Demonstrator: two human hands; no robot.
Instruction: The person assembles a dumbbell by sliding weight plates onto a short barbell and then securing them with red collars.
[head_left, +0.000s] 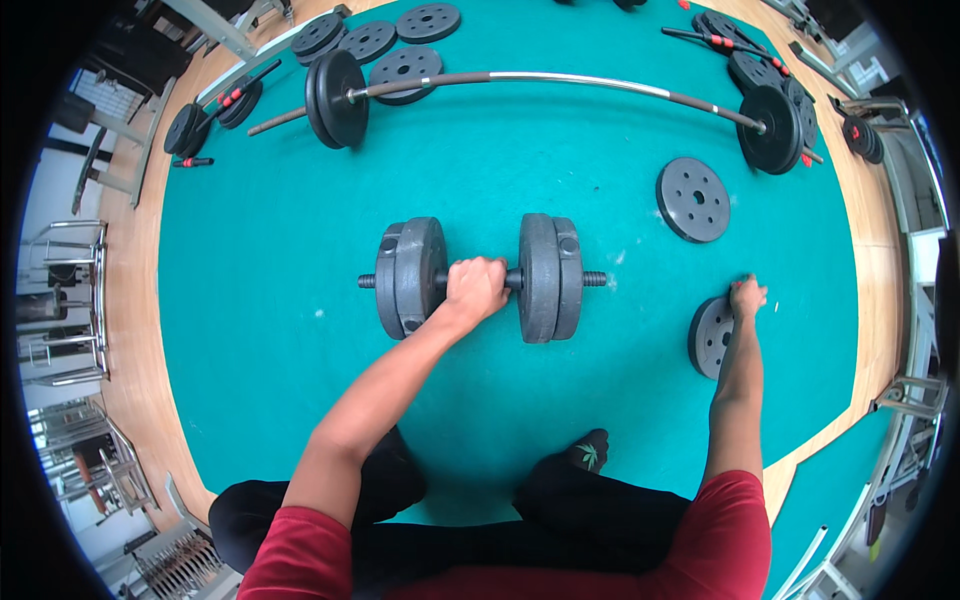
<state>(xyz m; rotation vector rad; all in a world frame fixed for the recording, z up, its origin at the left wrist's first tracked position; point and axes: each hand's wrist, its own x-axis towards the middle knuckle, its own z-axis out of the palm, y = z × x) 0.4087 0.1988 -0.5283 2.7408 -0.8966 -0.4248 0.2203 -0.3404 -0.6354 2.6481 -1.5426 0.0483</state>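
Observation:
My left hand [477,287] is wrapped round the middle of the handle of a dumbbell [541,280]. The dumbbell lies crosswise on the green mat, two grey-black plates on each side and threaded ends sticking out. Off to the right, my right hand [747,297] is closed at the far rim of a black weight plate [709,338]. My forearm covers part of that plate, and the fingertips are partly hidden. Beyond it a second weight plate [693,200] with several holes lies flat on the mat.
A loaded barbell [570,80] lies across the mat ahead. Spare weight plates [428,22] are grouped at the far left, and a short bar [735,43] rests by more plates at the far right. Gym machines [70,300] line the wooden floor [135,260]. My socked foot [588,452] is near.

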